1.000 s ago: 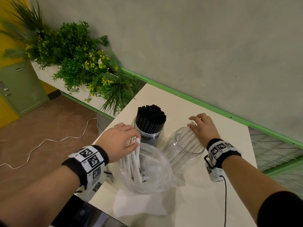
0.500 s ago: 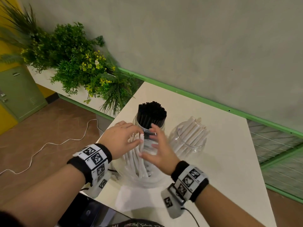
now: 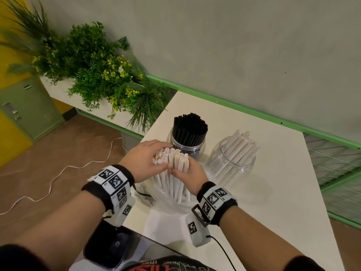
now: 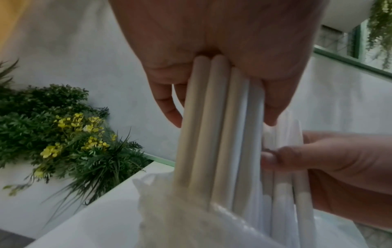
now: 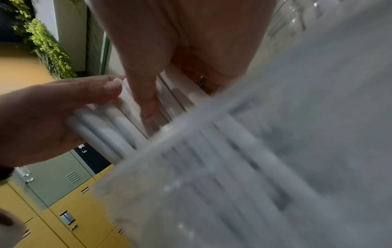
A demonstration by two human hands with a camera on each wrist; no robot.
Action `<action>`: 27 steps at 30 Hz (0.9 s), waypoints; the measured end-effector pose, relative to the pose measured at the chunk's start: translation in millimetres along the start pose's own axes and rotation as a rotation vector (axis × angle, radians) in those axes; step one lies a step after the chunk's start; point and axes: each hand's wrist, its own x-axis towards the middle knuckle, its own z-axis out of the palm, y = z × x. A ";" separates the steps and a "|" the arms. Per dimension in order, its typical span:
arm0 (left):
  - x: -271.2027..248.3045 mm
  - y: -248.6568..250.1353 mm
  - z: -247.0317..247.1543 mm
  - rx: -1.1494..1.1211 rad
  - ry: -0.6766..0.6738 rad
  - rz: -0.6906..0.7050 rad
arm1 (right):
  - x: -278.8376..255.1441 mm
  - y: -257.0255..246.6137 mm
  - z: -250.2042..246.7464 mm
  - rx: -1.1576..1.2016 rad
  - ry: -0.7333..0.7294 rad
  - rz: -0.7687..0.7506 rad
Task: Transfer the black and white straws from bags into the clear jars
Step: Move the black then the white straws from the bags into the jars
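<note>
Two hands enclose one bundle of white straws at frame centre in the head view. The left hand wraps the bundle from the left, fingers curled over the top ends; the right hand clamps it from the right, thumb across the front. These straws are matte, cylindrical paper tubes standing near upright, lower ends inside a thin, crinkled clear plastic bag on the white table.

Behind the bundle, a clear jar holds glossy black straws, tightly packed and upright. To its right, well apart from the hands, a second clear jar holds white straws leaning rightward. Bare tabletop lies right of and in front of this jar; the table's left edge runs just beside the left wrist.

Only the left wrist view shows the straw shafts passing under the palm into the bag mouth. Only the right wrist view, blurred, shows the bag film over the shafts and yellow lockers at lower left.
</note>
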 end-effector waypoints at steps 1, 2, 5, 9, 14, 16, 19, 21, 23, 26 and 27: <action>0.6 -0.8 2.5 -0.009 0.019 0.006 | -0.3 -0.5 -0.8 0.001 0.006 0.001; 1.1 -1.2 4.7 -0.011 0.038 0.015 | -1.2 -0.8 -1.7 0.009 0.014 0.002; 1.9 -2.0 9.0 -0.020 0.081 0.026 | -5.6 0.5 -4.7 0.020 0.044 0.000; 1.6 -1.0 10.3 -0.039 0.070 0.030 | -10.3 -1.5 -0.8 -0.003 0.091 -0.031; 1.3 -0.2 12.5 -0.047 0.075 0.032 | -12.7 -5.0 4.3 -0.082 0.203 -0.140; 1.4 0.7 13.5 -0.032 0.085 0.036 | -13.8 -5.2 4.5 -0.149 0.221 -0.199; 1.9 2.7 13.6 -0.005 0.091 0.040 | -12.4 -5.4 3.7 -0.273 0.182 -0.314; 1.6 2.7 13.3 -0.004 0.099 0.038 | -12.7 -6.4 2.7 -0.299 0.176 -0.360; 1.2 2.2 12.8 -0.011 0.110 0.039 | -14.1 -8.3 0.0 -0.238 0.215 -0.346; 0.6 3.0 13.2 -0.011 0.107 0.042 | -14.7 -8.8 -7.6 -0.235 0.269 -0.351; 0.6 3.6 13.4 -0.010 0.108 0.045 | -14.5 -8.1 -9.4 -0.274 0.256 -0.367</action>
